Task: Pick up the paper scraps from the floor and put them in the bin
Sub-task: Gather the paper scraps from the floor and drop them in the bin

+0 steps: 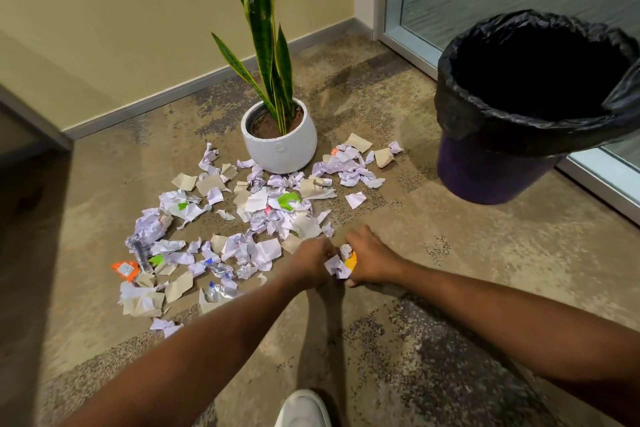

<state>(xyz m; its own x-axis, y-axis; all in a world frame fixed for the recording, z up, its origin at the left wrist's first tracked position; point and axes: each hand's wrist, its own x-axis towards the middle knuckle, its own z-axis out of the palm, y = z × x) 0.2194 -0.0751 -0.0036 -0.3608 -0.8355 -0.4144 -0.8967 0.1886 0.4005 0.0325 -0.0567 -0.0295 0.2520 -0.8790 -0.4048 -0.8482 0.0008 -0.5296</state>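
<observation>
Carpet (450, 270) corner: scraps (263, 204) strewn in front of plant pot (280, 149). Left hand (311, 260) and right hand (372, 262) side by side, both curled round a wad (335, 266) low over floor. Bin (491, 180) at right, well apart.

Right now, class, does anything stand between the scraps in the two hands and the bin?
Nothing visible does. The left hand and right hand hold the scraps; only bare carpet lies between them and the bin. The plant pot stands off to the side.
</observation>
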